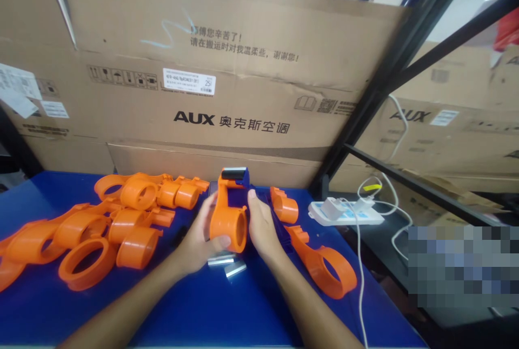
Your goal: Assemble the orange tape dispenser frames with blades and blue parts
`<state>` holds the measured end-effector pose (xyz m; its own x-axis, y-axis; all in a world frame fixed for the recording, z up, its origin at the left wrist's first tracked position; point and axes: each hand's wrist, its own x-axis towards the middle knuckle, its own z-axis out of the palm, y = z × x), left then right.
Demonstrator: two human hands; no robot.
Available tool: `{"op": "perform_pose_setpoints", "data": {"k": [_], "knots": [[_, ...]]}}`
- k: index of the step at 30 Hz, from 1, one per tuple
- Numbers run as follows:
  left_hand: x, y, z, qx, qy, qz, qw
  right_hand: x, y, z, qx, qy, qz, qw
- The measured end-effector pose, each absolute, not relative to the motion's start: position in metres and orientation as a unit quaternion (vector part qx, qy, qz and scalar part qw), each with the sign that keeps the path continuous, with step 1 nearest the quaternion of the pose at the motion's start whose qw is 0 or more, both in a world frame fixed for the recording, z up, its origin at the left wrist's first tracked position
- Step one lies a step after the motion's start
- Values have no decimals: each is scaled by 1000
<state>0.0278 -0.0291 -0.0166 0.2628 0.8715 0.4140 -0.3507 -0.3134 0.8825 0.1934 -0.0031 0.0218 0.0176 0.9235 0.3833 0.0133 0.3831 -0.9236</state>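
A printed box (231, 92) fills the upper frame, behind a blue table (259, 314) across the lower frame. Orange parts (83, 230) cluster at left; a few more orange pieces (340, 276) lie right of centre, near a white power strip (352, 220). At centre, the left hand (198, 241) grasps a dispenser (223, 225), thumb across the ring's lower front. The right hand (264, 227) is just beside the ring's right side, thumb up below the blue end; whether it grips, I cannot tell. The dispenser stands upright between both palms, its black roller (233, 175) above the fingers. Shiny strips (235, 269) lie below.
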Motion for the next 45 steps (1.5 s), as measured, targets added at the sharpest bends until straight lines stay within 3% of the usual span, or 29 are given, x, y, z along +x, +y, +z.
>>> {"op": "perform_pose_setpoints", "data": {"k": [6, 12, 15, 20, 26, 32, 45], "knots": [[29, -19, -12, 534, 325, 655, 425, 190, -11, 24, -324, -635, 450, 538], [20, -11, -22, 603, 349, 627, 347, 184, -12, 22, -294, -633, 501, 512], [9, -9, -23, 660, 374, 587, 283, 181, -10, 20, -297, -609, 517, 524], [-11, 0, -17, 712, 494, 498, 27, 182, 0, 18, -330, -523, 531, 579], [-21, 9, -28, 730, 604, 281, -154, 185, 4, 25, -331, -450, 560, 612], [-28, 14, -35, 726, 609, 229, -222, 182, -2, 29, -338, -448, 575, 595], [-24, 15, -25, 730, 594, 229, -247, 180, -2, 26, -330, -450, 581, 592]]}}
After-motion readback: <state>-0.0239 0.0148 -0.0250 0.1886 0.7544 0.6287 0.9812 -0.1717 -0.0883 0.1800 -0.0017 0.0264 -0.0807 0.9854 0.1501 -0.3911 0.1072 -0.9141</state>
